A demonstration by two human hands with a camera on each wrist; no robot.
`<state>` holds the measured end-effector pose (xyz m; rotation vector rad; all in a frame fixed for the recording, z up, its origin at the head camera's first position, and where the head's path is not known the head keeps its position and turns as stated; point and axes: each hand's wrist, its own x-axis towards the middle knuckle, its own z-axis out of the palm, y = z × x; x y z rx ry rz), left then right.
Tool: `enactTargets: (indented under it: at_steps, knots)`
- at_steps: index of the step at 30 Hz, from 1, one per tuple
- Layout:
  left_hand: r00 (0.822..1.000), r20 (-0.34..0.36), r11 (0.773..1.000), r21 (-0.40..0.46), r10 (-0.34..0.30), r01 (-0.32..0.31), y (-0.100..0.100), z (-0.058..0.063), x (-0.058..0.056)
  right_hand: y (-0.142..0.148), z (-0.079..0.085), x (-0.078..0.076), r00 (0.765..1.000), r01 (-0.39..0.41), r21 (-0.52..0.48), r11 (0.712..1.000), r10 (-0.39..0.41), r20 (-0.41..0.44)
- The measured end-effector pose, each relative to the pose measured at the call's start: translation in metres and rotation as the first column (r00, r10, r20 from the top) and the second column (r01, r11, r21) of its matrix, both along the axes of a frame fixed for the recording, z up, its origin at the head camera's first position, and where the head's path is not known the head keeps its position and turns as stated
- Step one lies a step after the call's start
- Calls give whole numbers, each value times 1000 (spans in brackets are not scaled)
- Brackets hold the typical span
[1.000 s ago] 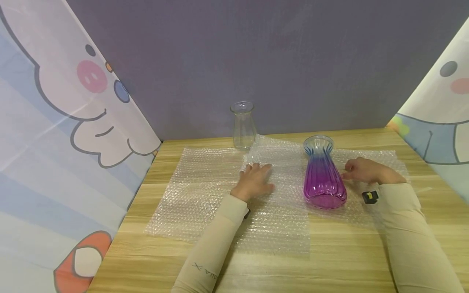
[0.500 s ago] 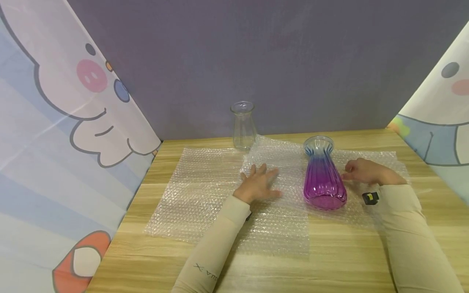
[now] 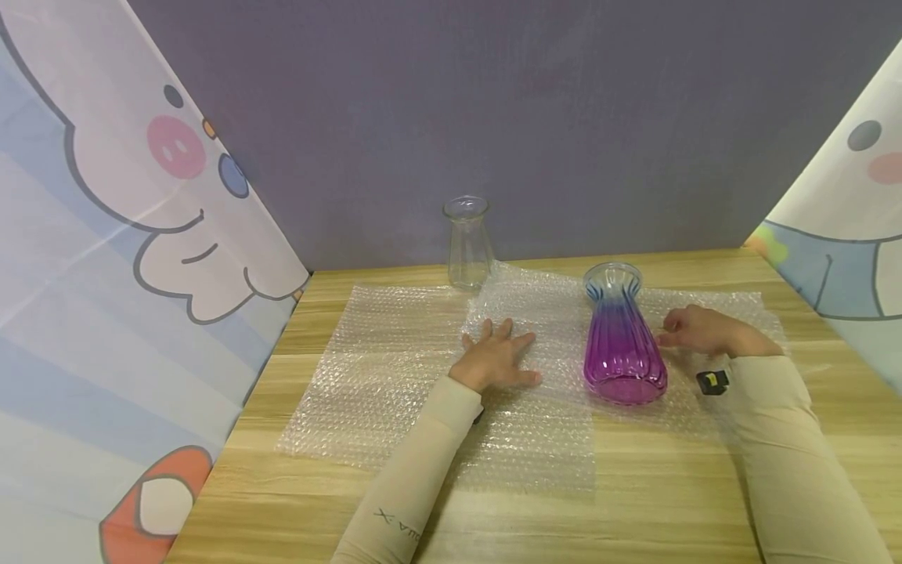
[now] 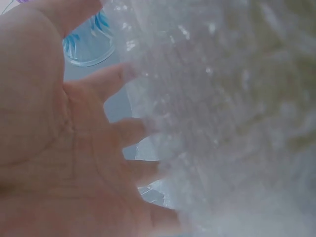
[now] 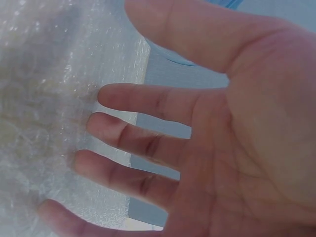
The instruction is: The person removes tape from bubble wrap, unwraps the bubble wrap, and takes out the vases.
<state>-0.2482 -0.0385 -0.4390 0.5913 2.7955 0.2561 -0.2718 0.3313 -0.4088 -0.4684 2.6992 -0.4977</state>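
Note:
A purple glass vase (image 3: pixel 623 345), fading to blue and clear at its rim, stands on bubble wrap (image 3: pixel 384 376) right of centre in the head view. My left hand (image 3: pixel 493 360) lies over the wrap to the vase's left, fingers spread. In the left wrist view, the fingertips of that hand (image 4: pixel 94 138) meet the wrap. On the vase's other side my right hand (image 3: pixel 705 329) rests at the wrap, thumb and index tips close beside the glass. Extended, slightly bent fingers show on this hand (image 5: pixel 207 143) in the right wrist view, with nothing gripped.
A clear glass vase (image 3: pixel 468 251) stands at the back edge of the wrap. Behind the wooden table (image 3: pixel 634 501) rises a grey panel (image 3: pixel 528 133). A small black object (image 3: pixel 712 382) shows by the right cuff. Cartoon-printed sheets (image 3: pixel 84 329) hang at both sides.
My left hand has shifted slightly right across the bubble wrap and its fingers have spread wider. The right hand and both vases stay in place.

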Motion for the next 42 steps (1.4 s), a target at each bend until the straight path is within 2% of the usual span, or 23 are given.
enactTargets:
  at_steps: [5, 10, 13, 18, 21, 25, 30, 37, 42]
  knots:
    - [1000, 11, 1000, -5, 5, -5, 0, 3, 0, -1, 0, 1, 1000, 8, -11, 1000, -8, 7]
    - [1000, 15, 1000, -11, 7, -7, 0, 4, 1, -1, 2, 2, 997, 1, 24, 1000, 0, -78]
    - [1000, 20, 1000, -15, 6, -6, 1, 4, 1, -2, 5, 3, 991, 37, 25, 999, -34, -130]
    - [1000, 21, 1000, -24, 10, -9, 2, 4, 1, -12, 13, 5, 981, 108, -69, 992, -117, -152]
    - [1000, 20, 1000, -29, 11, -10, 2, 5, 2, -22, 17, 7, 981, 143, -179, 973, -163, -102]
    - [1000, 21, 1000, -28, 10, -9, 2, 5, 2, -35, 20, 8, 980, 197, -293, 936, -199, 23]
    - [1000, 23, 1000, -24, 12, -11, 1, 5, 2, -44, 18, 6, 971, 233, -324, 917, -200, 134]
    - [1000, 26, 1000, -16, 14, -13, 2, 5, 2, -48, 12, 6, 963, 219, -334, 917, -148, 225]
    - [999, 30, 1000, -11, 17, -17, 3, 4, 2, -49, 7, 5, 951, 228, -358, 905, -128, 282]
